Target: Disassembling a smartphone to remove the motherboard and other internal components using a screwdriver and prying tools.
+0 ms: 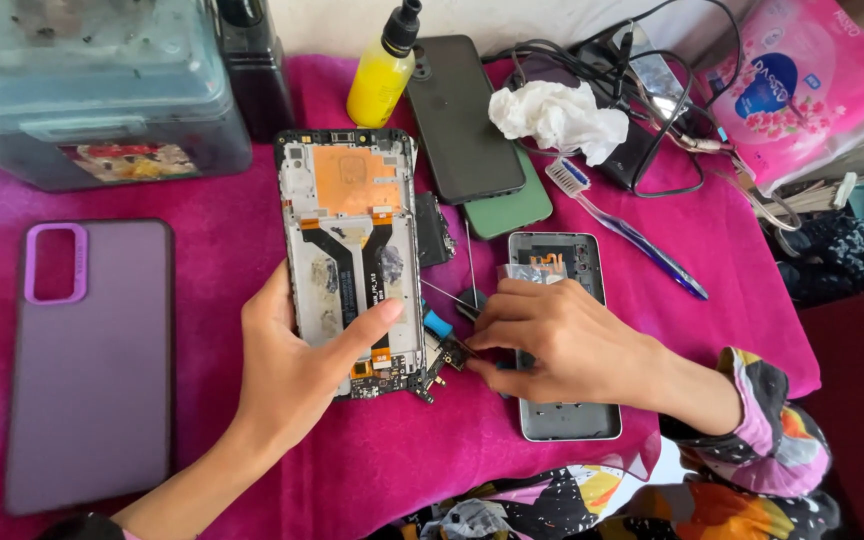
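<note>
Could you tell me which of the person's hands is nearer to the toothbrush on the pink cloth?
The right. The right hand lies just below and left of the toothbrush, over the grey phone shell. The left hand is farther left, holding the opened phone.

Opened phone frame, centre, on magenta cloth; left hand grips its lower end, thumb across the flex cables. Right hand, at 3 o'clock of the frame, pinches a small circuit board over a grey back cover. Purple phone case at 9 o'clock. Yellow bottle, dark phone, crumpled tissue, toothbrush from 12 to 2 o'clock.
</note>
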